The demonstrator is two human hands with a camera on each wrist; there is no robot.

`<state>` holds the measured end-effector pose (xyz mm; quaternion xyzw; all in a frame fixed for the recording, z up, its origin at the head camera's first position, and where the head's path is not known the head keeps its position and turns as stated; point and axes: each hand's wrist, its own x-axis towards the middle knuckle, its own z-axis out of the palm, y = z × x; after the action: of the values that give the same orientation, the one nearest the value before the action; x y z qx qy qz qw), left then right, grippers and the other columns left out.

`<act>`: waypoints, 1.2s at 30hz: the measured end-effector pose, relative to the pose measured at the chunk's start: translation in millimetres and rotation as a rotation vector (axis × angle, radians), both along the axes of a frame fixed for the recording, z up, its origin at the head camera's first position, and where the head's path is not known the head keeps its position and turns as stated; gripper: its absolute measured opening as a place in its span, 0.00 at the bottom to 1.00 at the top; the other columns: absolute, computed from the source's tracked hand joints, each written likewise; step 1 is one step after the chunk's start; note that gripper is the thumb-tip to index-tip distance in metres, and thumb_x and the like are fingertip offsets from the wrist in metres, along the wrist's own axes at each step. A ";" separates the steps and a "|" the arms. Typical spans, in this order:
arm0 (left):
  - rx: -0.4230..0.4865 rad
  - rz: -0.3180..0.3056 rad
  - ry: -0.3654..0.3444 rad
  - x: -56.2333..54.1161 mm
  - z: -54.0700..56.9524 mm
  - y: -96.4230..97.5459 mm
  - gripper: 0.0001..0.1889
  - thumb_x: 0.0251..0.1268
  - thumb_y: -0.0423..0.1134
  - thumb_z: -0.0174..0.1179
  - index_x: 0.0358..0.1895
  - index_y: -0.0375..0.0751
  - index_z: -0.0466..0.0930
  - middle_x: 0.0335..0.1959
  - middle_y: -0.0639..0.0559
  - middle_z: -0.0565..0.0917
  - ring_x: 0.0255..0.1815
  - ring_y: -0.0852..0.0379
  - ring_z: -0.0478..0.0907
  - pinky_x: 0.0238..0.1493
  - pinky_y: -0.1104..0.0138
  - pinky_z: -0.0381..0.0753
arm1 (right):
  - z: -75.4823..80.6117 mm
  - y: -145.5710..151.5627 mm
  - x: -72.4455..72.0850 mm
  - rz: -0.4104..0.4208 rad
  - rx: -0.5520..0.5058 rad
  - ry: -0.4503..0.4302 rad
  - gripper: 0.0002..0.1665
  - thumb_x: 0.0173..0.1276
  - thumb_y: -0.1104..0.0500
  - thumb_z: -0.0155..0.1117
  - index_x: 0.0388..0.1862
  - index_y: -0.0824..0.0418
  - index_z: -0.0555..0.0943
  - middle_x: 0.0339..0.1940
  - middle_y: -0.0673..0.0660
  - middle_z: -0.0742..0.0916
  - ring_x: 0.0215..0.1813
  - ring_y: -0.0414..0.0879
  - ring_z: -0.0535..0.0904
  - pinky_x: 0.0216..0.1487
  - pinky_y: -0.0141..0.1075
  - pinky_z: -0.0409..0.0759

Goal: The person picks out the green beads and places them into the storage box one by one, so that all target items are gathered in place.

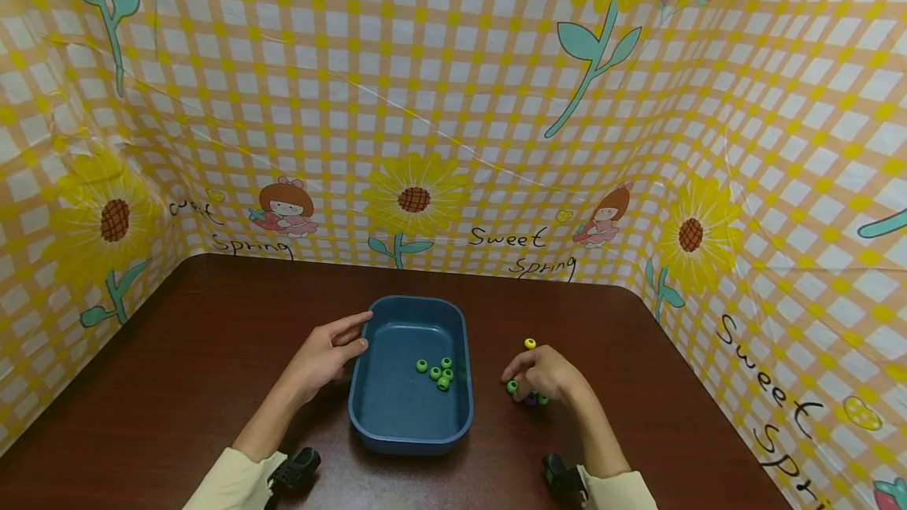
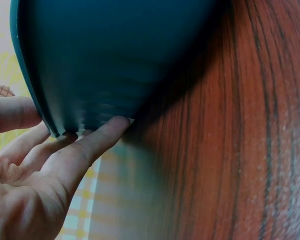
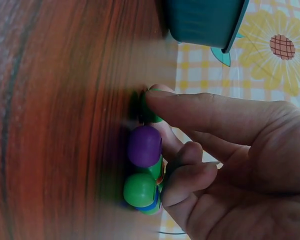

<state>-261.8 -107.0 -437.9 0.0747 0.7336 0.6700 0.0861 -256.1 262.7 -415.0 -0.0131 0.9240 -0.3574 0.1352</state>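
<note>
A blue rectangular tray stands on the table with several green beads lying in its right half. My left hand rests against the tray's left side, its fingertips at the rim and outer wall. In the left wrist view the fingers touch the tray's wall without curling round it. Right of the tray, my right hand pinches a green bead between thumb and forefinger, low at the tabletop. Close beside it lie a purple bead and another green bead, with a blue one partly hidden behind.
A yellow bead lies just beyond the right hand. The dark wooden table is enclosed at the back and sides by a checked sunflower cloth. Each wrist wears a black device.
</note>
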 end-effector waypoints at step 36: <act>-0.019 0.006 0.003 -0.2 0.2 0.3 0.27 0.77 0.32 0.54 0.77 0.44 0.66 0.76 0.36 0.68 0.69 0.33 0.74 0.50 0.45 0.86 | 35.8 -36.3 13.1 0.062 -0.074 0.265 0.10 0.60 0.62 0.75 0.42 0.60 0.89 0.34 0.52 0.87 0.38 0.44 0.80 0.40 0.39 0.80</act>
<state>-262.0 -106.7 -437.7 0.0729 0.7402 0.6631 0.0836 -243.1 226.3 -379.2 -0.0939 0.9190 -0.3822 0.0222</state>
